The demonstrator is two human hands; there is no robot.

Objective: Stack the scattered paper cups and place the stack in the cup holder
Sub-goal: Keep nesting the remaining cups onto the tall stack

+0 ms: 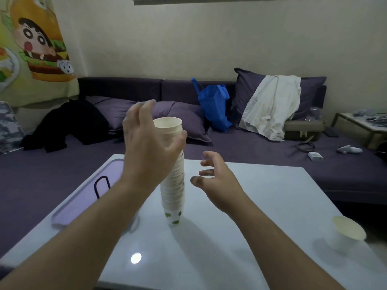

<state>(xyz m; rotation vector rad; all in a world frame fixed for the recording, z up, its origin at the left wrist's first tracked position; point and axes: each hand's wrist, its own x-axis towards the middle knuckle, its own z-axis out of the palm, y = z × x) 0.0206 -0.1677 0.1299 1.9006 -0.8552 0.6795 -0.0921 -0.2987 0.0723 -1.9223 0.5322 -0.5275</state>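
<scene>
A tall stack of white paper cups (173,189) stands upright on the white table (261,206), its bottom cup printed with green shapes. My left hand (146,139) curves around the upper part of the stack from the left, fingers spread and thumb beside the rim; whether it touches the cups is unclear. Just right of the stack's middle, my right hand (217,181) hovers with fingers apart, empty. One single paper cup (348,231) sits at the table's right edge. A dark wire cup holder (102,186) stands on the purple tray (69,208) at the left.
A purple sofa (251,147) runs behind the table with pillows, a blue bag (215,105), dark clothing (69,124) and a white garment (272,105). A small side table (360,124) is at the far right.
</scene>
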